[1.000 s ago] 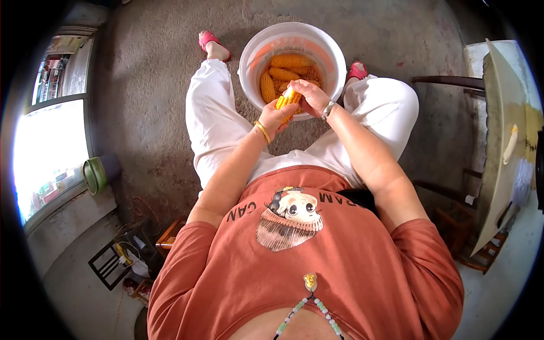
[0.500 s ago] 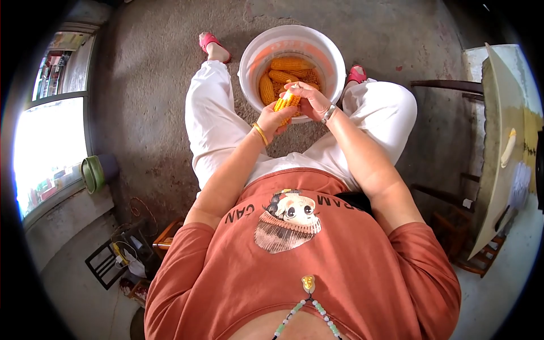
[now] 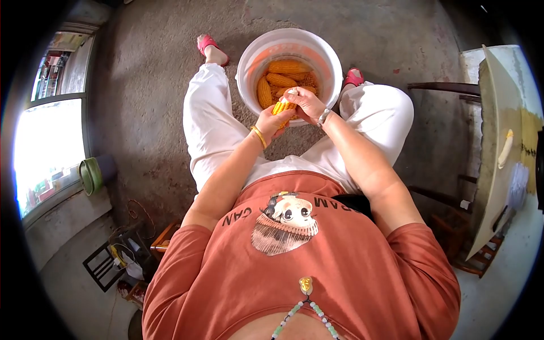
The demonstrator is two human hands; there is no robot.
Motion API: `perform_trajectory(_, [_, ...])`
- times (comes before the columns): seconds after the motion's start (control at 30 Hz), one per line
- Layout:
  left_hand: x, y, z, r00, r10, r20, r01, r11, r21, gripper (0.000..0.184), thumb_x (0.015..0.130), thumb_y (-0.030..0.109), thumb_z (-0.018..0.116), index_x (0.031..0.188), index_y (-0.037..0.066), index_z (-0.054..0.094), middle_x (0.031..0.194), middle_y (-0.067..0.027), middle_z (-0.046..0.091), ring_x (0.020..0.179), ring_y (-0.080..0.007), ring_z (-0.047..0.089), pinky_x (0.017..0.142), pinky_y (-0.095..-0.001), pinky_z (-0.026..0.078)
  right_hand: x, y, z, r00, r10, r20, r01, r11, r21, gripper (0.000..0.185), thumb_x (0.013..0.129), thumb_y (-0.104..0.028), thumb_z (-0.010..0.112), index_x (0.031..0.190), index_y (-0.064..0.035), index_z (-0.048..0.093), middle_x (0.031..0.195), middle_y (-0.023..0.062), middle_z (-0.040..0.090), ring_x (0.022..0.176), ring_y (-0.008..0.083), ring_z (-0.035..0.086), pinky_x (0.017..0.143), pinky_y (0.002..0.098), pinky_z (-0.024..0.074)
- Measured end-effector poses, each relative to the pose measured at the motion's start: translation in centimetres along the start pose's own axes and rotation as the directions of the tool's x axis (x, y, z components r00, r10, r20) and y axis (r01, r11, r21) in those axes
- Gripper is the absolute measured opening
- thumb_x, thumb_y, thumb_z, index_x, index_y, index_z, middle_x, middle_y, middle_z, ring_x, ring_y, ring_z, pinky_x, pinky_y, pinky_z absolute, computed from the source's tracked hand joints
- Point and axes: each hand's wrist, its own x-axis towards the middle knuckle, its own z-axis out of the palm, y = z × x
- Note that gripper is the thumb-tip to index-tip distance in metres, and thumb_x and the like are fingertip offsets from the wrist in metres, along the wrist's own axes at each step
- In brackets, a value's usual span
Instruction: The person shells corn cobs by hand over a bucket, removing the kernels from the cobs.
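Observation:
A yellow ear of corn (image 3: 283, 107) is in my left hand (image 3: 270, 123), whose fingers are wrapped round its lower part. My right hand (image 3: 307, 106) is closed at the ear's upper end, its thumb and fingers pressed against the kernels. Both hands are over the near rim of a white bucket (image 3: 247, 84) between my legs. Inside the bucket lie several whole ears of corn (image 3: 286, 67) and loose kernels (image 3: 306, 81). My hands hide part of the held ear and the bucket's near side.
Concrete floor (image 3: 153, 85) surrounds the bucket. A wooden table (image 3: 490, 153) stands at the right with a dark wooden bench (image 3: 445, 87) near it. On the left are a green container (image 3: 91, 176) under a bright window and a dark metal frame (image 3: 105, 265).
My right hand has shifted slightly, its fingers curling more tightly over the ear's top. The bucket and legs appear a little lower and further left in view.

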Motion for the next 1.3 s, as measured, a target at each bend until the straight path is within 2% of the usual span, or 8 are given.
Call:
perform_trajectory(0.27, [0.3, -0.3, 0.7, 0.997, 0.05, -0.056, -0.044, 0.994, 0.102, 0.026, 0.083, 0.026, 0.066, 0.095, 0.008, 0.053, 0.066, -0.0012, 0.052, 0.039, -0.0061, 0.039, 0.033, -0.0199, 0.024, 0.6, 0.7, 0.0, 0.993, -0.03, -0.112, 0.023, 0.998, -0.06, 0.032, 0.089, -0.031, 0.058, 0.103, -0.003, 0.05, 0.096, 0.0097, 0.058, 0.088, 0.0197, 0.059, 0.079, 0.0348, 0.0499])
perform_trajectory(0.4, [0.0, 0.2, -0.2, 0.999, -0.045, 0.024, 0.045, 0.999, 0.001, 0.028, 0.079, 0.027, 0.07, 0.094, 0.009, 0.055, 0.067, 0.0003, 0.052, 0.045, -0.0051, 0.042, 0.036, -0.0193, 0.027, -0.1, -0.6, 0.7, 0.992, 0.064, -0.107, -0.053, 0.993, 0.103, 0.04, 0.088, -0.038, 0.057, 0.106, -0.0035, 0.048, 0.1, 0.0116, 0.057, 0.092, 0.0218, 0.058, 0.083, 0.0363, 0.0489])
perform_trajectory(0.5, [-0.4, 0.5, -0.2, 0.999, -0.037, 0.024, 0.038, 0.999, -0.039, 0.027, 0.079, 0.026, 0.069, 0.094, 0.009, 0.055, 0.066, 0.0003, 0.052, 0.042, -0.0051, 0.04, 0.035, -0.0194, 0.024, -0.7, -1.3, 1.0, 1.0, 0.022, 0.015, -0.022, 1.0, 0.017, 0.036, 0.087, -0.03, 0.059, 0.108, -0.0041, 0.047, 0.102, 0.012, 0.057, 0.096, 0.0219, 0.057, 0.087, 0.0375, 0.0474])
perform_trajectory(0.53, [-0.4, 0.5, -0.2, 0.999, -0.03, 0.029, 0.032, 0.998, -0.046, 0.026, 0.079, 0.026, 0.069, 0.094, 0.009, 0.055, 0.066, 0.0002, 0.052, 0.042, -0.0052, 0.04, 0.034, -0.0194, 0.024, -1.0, -1.6, 1.2, 0.999, 0.042, 0.02, -0.042, 0.999, 0.017, 0.029, 0.086, -0.018, 0.061, 0.108, -0.0043, 0.047, 0.104, 0.0113, 0.057, 0.1, 0.0207, 0.056, 0.089, 0.0378, 0.0464])
perform_trajectory(0.63, [-0.2, 0.3, -0.3, 0.998, -0.03, 0.047, 0.032, 0.998, -0.047, 0.025, 0.08, 0.026, 0.069, 0.093, 0.009, 0.055, 0.065, 0.0, 0.052, 0.041, -0.0053, 0.039, 0.033, -0.0195, 0.023, -0.6, -1.0, 0.6, 0.997, 0.03, 0.068, -0.03, 0.999, -0.012, 0.029, 0.084, -0.014, 0.063, 0.107, -0.0039, 0.048, 0.104, 0.0099, 0.057, 0.098, 0.0191, 0.056, 0.086, 0.0354, 0.0482])
perform_trajectory(0.93, [0.2, 0.0, 0.8, 0.999, 0.004, -0.031, -0.002, 0.997, 0.083, 0.023, 0.082, 0.024, 0.067, 0.093, 0.009, 0.053, 0.067, -0.0006, 0.052, 0.039, -0.0057, 0.038, 0.033, -0.0193, 0.023, 1.1, 1.0, -0.4, 0.983, -0.115, -0.141, 0.067, 0.95, -0.304, 0.029, 0.085, -0.019, 0.065, 0.103, -0.0026, 0.049, 0.099, 0.008, 0.056, 0.087, 0.0176, 0.059, 0.073, 0.0316, 0.0522])
perform_trajectory(1.13, [0.0, 0.3, 0.7, 1.0, -0.022, -0.014, 0.023, 0.998, 0.052, 0.023, 0.081, 0.022, 0.067, 0.092, 0.009, 0.053, 0.067, -0.0006, 0.052, 0.039, -0.0056, 0.038, 0.032, -0.0195, 0.022, 0.5, 0.1, -0.1, 0.991, 0.067, -0.115, -0.063, 0.997, 0.039, 0.036, 0.084, -0.022, 0.066, 0.109, -0.0035, 0.047, 0.1, 0.0086, 0.056, 0.087, 0.0182, 0.058, 0.073, 0.0334, 0.0516])
perform_trajectory(1.3, [0.2, 0.3, -0.2, 0.997, -0.057, 0.05, 0.056, 0.998, 0.012, 0.022, 0.079, 0.017, 0.068, 0.094, 0.009, 0.054, 0.068, -0.0012, 0.052, 0.04, -0.0057, 0.039, 0.033, -0.0195, 0.022, -1.0, -1.1, 1.0, 0.999, 0.025, 0.037, -0.023, 0.999, -0.049, 0.044, 0.084, -0.017, 0.065, 0.117, -0.0036, 0.04, 0.106, 0.0095, 0.054, 0.098, 0.0208, 0.056, 0.08, 0.0355, 0.0513])
